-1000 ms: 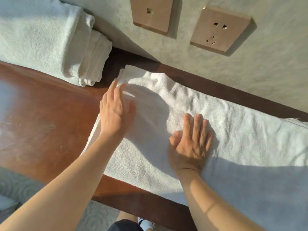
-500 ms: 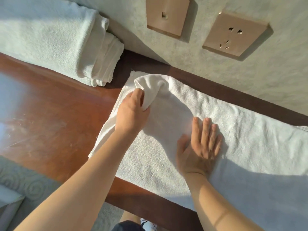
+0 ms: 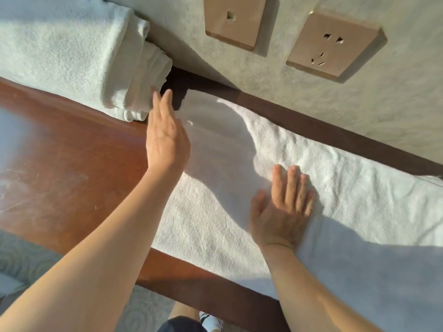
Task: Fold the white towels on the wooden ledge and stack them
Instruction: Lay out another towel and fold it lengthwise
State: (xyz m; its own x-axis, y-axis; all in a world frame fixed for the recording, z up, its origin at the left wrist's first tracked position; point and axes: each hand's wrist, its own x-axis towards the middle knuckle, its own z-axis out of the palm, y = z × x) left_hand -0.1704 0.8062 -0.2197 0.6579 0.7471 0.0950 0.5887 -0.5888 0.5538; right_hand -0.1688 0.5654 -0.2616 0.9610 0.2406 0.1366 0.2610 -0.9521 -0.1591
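A white towel (image 3: 323,178) lies spread flat along the wooden ledge (image 3: 67,164), reaching from the middle to the right edge of view. My left hand (image 3: 165,135) is flat with fingers stretched out, at the towel's left end, its fingertips close to a stack of folded white towels (image 3: 72,56) at the far left. My right hand (image 3: 282,207) presses palm down on the middle of the spread towel, fingers apart. Neither hand grips anything.
A rough grey wall (image 3: 335,111) rises right behind the ledge, with a switch plate (image 3: 235,20) and a socket plate (image 3: 333,44) on it. Patterned carpet (image 3: 26,264) and a shoe (image 3: 211,319) show below the ledge's front edge.
My left hand pinched and lifted the towel's far left corner, then let it go; now it lies flat at the left end. My right hand stayed pressed on the towel.
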